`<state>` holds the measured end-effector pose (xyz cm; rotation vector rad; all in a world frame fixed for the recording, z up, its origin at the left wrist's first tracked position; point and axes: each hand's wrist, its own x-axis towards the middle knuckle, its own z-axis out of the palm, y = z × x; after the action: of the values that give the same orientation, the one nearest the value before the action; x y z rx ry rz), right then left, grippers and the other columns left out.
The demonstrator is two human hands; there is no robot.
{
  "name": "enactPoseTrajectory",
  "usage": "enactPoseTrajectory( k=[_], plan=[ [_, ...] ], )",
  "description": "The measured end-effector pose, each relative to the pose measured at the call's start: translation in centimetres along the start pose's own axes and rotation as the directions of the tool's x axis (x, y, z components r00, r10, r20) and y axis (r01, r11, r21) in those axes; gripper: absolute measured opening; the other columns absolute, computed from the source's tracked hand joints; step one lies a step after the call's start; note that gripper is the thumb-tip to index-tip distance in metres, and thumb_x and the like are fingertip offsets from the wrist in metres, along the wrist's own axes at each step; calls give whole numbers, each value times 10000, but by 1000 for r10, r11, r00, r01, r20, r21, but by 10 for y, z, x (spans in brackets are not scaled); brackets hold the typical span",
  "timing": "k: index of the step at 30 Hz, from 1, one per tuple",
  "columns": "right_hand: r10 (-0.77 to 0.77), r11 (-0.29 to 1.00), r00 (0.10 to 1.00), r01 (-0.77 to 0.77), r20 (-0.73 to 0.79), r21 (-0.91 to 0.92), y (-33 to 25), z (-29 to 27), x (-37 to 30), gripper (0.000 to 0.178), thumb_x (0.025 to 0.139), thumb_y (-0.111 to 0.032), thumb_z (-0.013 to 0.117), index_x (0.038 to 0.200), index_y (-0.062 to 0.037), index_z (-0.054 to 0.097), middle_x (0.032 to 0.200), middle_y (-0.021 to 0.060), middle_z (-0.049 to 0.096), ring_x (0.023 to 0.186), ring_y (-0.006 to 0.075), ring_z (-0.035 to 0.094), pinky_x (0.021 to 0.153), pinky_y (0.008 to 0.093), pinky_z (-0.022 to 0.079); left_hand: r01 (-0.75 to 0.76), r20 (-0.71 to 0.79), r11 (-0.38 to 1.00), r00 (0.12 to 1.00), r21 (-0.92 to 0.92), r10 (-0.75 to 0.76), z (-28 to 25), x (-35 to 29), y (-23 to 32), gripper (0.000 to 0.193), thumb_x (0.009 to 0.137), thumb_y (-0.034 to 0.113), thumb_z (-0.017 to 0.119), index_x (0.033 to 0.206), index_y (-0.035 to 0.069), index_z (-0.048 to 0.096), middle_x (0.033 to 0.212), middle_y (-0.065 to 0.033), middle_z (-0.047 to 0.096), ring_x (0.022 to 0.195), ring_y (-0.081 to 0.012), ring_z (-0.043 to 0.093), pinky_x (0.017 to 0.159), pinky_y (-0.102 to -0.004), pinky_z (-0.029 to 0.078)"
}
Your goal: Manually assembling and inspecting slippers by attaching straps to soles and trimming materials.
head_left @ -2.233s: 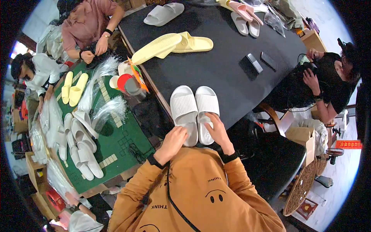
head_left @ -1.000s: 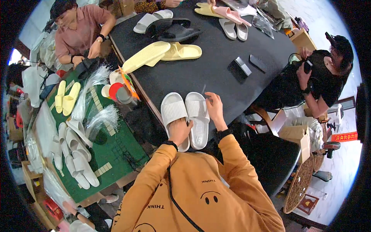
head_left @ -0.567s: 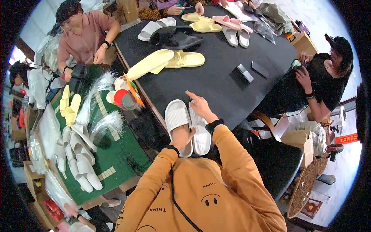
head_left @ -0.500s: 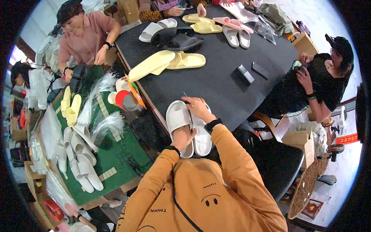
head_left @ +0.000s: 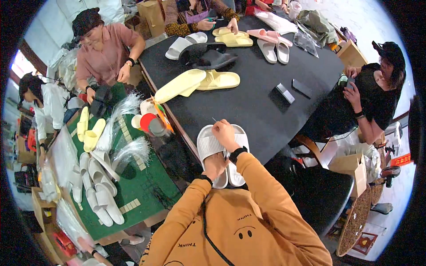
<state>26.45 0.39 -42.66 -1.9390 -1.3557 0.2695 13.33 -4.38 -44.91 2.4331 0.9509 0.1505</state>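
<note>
A pair of white slide slippers with ribbed straps lies at the table's near edge, toes pointing away from me. My left hand (head_left: 216, 164) reaches into the left white slipper (head_left: 207, 145), its fingers hidden under the strap and its thumb along the inner side. My right hand (head_left: 225, 134) is closed above the inner edge of that strap, pinching a thin needle-like tool (head_left: 214, 119) whose tip points up and away. Beside it rests the right white slipper (head_left: 240, 136), partly covered by my right hand and wrist.
The dark table (head_left: 253, 104) carries yellow slippers (head_left: 217, 80), black slippers (head_left: 208, 57), a small box (head_left: 285, 94) and a phone (head_left: 301, 88). At left, a green-topped table (head_left: 146, 195) bears more slippers and clear strands (head_left: 133, 153). Co-workers sit around; a black chair (head_left: 326, 190) stands at right.
My right hand has shifted left, from between the two slippers onto the left slipper's strap, its fingers now drawn together. My left hand stays in the slipper. The whole view has shifted slightly.
</note>
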Motion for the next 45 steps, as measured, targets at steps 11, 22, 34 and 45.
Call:
enactPoseTrajectory(
  k=[11,22,34,45],
  plan=[
    [61,982,998,-58,-11,178,17,-35,-15,108,816,-145,643,824,-39,661,819,140,655,734,297,644,653,376,508,-239,-94,966,964,100,248,-40,-40,19,413,789,277,647,1051,-31,564,1004,-189,593,906,-349,601,797,-434,482],
    [143,980,990,-141,-4,139,2,-34,-34,146,847,-173,620,896,-38,643,864,145,665,788,302,650,692,380,505,-211,-548,899,835,-383,-38,-54,51,0,280,826,24,547,1103,25,588,1018,-189,624,986,-390,567,864,-441,456],
    [80,961,997,-74,-12,266,-6,-50,-36,142,881,-116,591,931,12,624,864,127,658,775,232,647,684,325,504,-146,-395,844,915,-516,-82,-49,61,-6,154,858,92,591,958,-8,652,865,-192,662,791,-328,644,701,-386,495],
    [257,817,966,-204,-24,540,-14,-57,-42,367,911,-3,460,1270,-75,444,823,97,646,719,169,624,664,304,509,-13,-306,841,934,-541,-183,-60,73,-1,123,841,121,635,894,19,677,775,-126,676,687,-221,651,628,-334,486]
  ],
)
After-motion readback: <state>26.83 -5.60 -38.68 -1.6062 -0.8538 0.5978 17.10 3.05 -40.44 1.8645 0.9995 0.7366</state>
